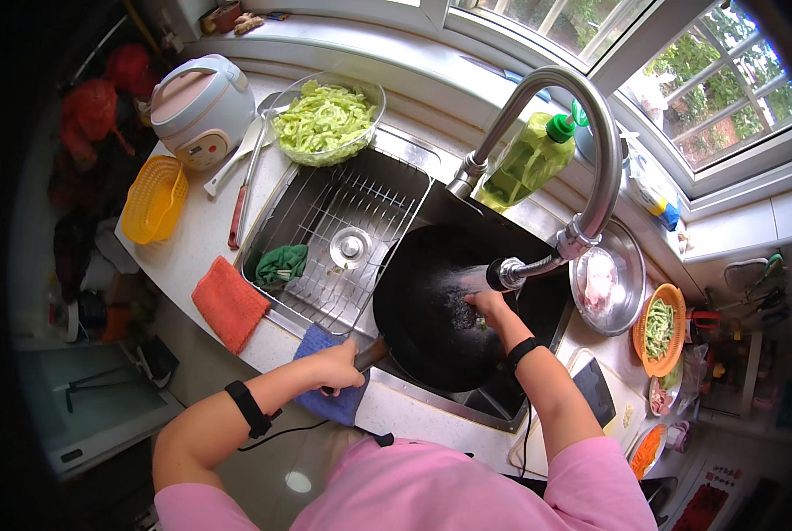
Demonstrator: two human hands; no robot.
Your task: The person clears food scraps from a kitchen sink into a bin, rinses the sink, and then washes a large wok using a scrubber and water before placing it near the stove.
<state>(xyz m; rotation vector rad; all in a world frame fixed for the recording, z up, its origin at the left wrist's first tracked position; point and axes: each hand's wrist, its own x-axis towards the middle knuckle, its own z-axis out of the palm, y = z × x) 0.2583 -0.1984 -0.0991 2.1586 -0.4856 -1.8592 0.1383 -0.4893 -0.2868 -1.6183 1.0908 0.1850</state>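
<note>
My left hand [338, 369] is closed around the handle [371, 355] of a black wok [429, 332], which sits in the right-hand sink basin. Inside the wok, my right hand [492, 308] reaches down beside the water spraying from the black-ended head [504, 275] of a steel gooseneck faucet [608, 152]. A small greenish bit shows just below its fingers. Whether those fingers hold anything is hidden by the hand and the splashing water. A blue cloth [333, 398] hangs over the counter edge under my left hand.
A wire rack [342, 206] covers the left basin. Around the sink stand a glass bowl of sliced green vegetable [329, 123], a dish soap bottle [528, 162], a steel bowl with meat [611, 318], an orange basket [676, 302], a cutting board with a cleaver [595, 391] and a rice cooker [200, 109].
</note>
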